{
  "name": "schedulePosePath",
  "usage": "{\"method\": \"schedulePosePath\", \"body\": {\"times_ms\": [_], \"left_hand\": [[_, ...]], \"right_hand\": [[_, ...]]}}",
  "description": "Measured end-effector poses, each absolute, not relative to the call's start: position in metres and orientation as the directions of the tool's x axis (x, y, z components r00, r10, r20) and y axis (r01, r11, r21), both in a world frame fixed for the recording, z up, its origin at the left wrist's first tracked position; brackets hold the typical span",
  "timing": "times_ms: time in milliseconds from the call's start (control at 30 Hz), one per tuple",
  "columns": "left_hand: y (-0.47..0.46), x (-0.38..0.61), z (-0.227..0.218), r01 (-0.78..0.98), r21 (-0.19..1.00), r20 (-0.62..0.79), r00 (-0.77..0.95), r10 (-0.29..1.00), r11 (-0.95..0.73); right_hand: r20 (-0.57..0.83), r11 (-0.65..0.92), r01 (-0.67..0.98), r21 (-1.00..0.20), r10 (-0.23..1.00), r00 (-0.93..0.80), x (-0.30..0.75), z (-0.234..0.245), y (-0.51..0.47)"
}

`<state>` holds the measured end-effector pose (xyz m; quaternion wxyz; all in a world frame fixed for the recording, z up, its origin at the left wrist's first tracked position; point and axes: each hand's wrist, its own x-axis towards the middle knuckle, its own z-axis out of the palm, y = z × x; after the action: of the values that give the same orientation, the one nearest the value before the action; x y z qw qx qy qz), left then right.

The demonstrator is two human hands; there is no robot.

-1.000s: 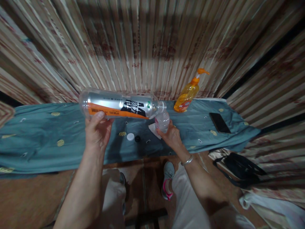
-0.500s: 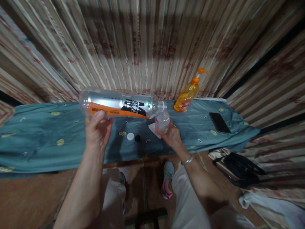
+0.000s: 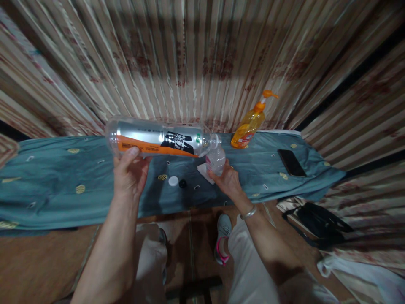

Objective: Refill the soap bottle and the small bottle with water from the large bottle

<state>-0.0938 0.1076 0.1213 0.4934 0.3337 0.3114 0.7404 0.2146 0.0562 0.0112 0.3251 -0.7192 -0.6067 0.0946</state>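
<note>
My left hand (image 3: 130, 175) is closed around the lower part of a large clear plastic bottle (image 3: 155, 137) with a silver and orange label. That bottle lies level in the air, its mouth pointing right. In my right hand (image 3: 228, 181) is a smaller clear plastic bottle (image 3: 216, 159), gripped from below. The large bottle's neck meets the top of the small one; whether liquid passes between them I cannot tell. A white cap (image 3: 173, 181) and a black cap (image 3: 182, 183) lie on the cloth between my hands. Behind my right hand a whitish tissue-like piece (image 3: 205, 173) shows.
An orange pump bottle (image 3: 248, 128) stands at the back against the pleated curtain (image 3: 196, 63). To the right a black phone (image 3: 291, 163) lies on the teal tablecloth (image 3: 95, 181). A black bag (image 3: 322, 221) sits low at the right.
</note>
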Motion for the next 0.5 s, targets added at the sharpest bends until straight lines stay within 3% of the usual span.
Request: {"method": "schedulePosePath", "body": {"times_ms": [200, 500], "left_hand": [[0.1081, -0.1004, 0.1158, -0.458, 0.83, 0.221, -0.257, 0.941, -0.319], [0.1097, -0.0936, 0.1151, -0.494, 0.797, 0.233, -0.281, 0.931, -0.348]], "right_hand": [[0.222, -0.085, 0.814, -0.574, 0.941, 0.255, 0.2131, 0.0165, 0.0548], [0.252, -0.057, 0.815, -0.576, 0.936, 0.244, 0.2138, 0.0153, 0.0549]]}}
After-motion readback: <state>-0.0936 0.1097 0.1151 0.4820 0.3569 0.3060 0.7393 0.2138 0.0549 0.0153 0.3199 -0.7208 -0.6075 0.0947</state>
